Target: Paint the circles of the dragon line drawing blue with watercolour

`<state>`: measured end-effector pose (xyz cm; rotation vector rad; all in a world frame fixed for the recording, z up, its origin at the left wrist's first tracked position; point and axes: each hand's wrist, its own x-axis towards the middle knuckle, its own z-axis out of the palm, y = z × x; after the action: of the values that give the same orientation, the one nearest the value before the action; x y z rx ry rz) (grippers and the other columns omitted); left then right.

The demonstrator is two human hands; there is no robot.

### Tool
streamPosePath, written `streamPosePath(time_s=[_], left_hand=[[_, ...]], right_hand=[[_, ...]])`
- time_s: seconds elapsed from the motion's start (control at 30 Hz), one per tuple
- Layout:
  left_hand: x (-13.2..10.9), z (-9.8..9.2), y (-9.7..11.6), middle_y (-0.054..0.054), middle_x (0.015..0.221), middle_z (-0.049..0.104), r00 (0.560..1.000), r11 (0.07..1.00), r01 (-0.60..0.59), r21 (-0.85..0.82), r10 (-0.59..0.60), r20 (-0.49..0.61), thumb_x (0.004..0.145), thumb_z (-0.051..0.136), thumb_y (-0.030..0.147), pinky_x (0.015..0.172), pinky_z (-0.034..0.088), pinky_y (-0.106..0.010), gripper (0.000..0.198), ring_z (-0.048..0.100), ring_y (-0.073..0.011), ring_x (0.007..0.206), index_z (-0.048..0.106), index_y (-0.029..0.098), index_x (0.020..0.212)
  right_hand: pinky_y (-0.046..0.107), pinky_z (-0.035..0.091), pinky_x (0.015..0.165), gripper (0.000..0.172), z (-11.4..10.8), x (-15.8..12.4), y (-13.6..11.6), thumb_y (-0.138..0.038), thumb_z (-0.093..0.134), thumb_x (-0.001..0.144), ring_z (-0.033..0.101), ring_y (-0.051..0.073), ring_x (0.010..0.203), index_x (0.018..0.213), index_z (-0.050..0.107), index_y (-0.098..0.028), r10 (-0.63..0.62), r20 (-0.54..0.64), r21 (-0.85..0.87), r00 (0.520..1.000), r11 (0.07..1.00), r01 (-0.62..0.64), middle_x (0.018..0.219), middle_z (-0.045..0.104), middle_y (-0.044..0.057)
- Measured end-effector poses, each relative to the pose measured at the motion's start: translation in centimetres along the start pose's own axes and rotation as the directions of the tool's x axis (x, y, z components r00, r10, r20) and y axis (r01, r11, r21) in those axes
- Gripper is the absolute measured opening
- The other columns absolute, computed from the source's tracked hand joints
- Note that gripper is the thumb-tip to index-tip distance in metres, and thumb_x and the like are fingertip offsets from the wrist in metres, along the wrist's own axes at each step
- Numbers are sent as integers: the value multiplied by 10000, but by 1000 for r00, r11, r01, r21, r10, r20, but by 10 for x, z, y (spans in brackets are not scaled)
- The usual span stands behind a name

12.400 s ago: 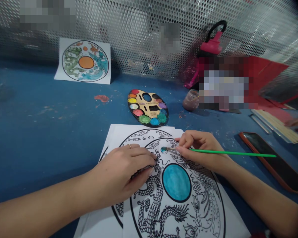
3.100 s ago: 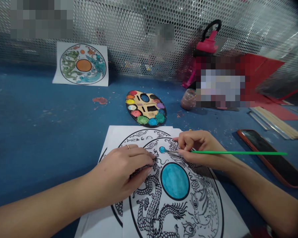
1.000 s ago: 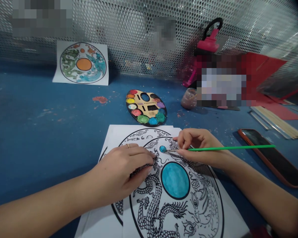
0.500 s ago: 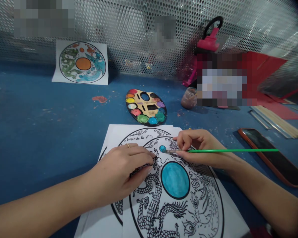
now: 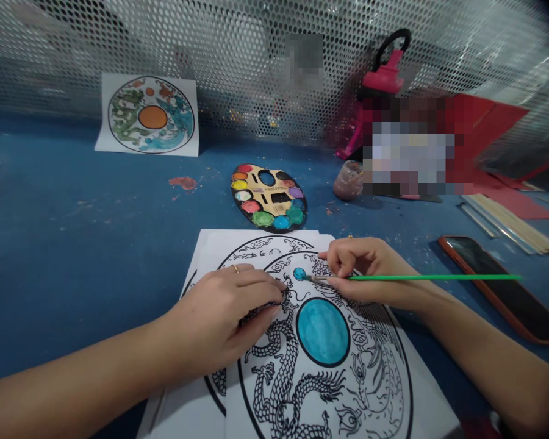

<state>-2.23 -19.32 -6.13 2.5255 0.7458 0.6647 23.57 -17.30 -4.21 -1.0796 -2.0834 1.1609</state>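
My right hand pinches a green-handled paintbrush near its ferrule, and the bristles touch a small blue-painted circle. Beneath lies a printed line drawing of a dragon and another scaly creature inside a round border. Its larger middle oval is filled with blue paint. On the paper's left part rests my left hand, wearing a ring, fingers bent together with tips down on the sheet; whether anything is under them is hidden. More printed sheets lie underneath.
Just beyond the papers lies a paint palette with several colours. A jar of murky water stands right of it, near a pink bottle. A phone lies at right. A coloured sample picture leans on the perforated metal panel.
The brush has shifted very slightly to the right, its bristles now at the right edge of the small blue circle. My left hand has stayed in place.
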Motion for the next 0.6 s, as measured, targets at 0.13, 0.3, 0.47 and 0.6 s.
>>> streamPosePath(time_s=[0.13, 0.3, 0.47, 0.6], left_hand=[[0, 0, 1, -44, 1008, 676, 1000, 1000, 16, -3, -16, 12, 891, 458, 173, 817, 515, -297, 208, 615, -163, 912, 634, 171, 1001], [1, -2, 2, -47, 1005, 674, 1000, 1000, 24, -9, -24, 9, 893, 461, 174, 811, 511, -289, 201, 612, -159, 906, 633, 171, 997], [2, -1, 2, -43, 1003, 676, 1000, 1000, 19, -8, -19, 4, 895, 459, 173, 808, 511, -290, 208, 613, -158, 902, 636, 173, 1005], [1, -1, 1, -45, 1007, 675, 1000, 1000, 7, -14, -7, -2, 895, 462, 172, 813, 510, -291, 206, 612, -157, 907, 638, 171, 1002]], right_hand=[[284, 413, 683, 308, -1, 0, 2, -74, 630, 708, 418, 107, 633, 574, 375, -180, 5, -8, 57, 1000, 998, -5, 673, 468, -22], [282, 428, 686, 276, -2, 2, 7, -162, 680, 736, 461, 109, 666, 624, 428, -185, 27, -68, 222, 997, 975, -11, 706, 501, -17], [251, 405, 601, 237, -2, 4, 9, -292, 696, 767, 489, 104, 646, 724, 480, -202, 91, -141, 343, 986, 939, -38, 717, 558, -14], [253, 382, 561, 279, -3, 3, 8, -427, 584, 844, 517, 116, 620, 720, 490, -196, 122, -103, 303, 987, 949, -86, 672, 603, 14]])
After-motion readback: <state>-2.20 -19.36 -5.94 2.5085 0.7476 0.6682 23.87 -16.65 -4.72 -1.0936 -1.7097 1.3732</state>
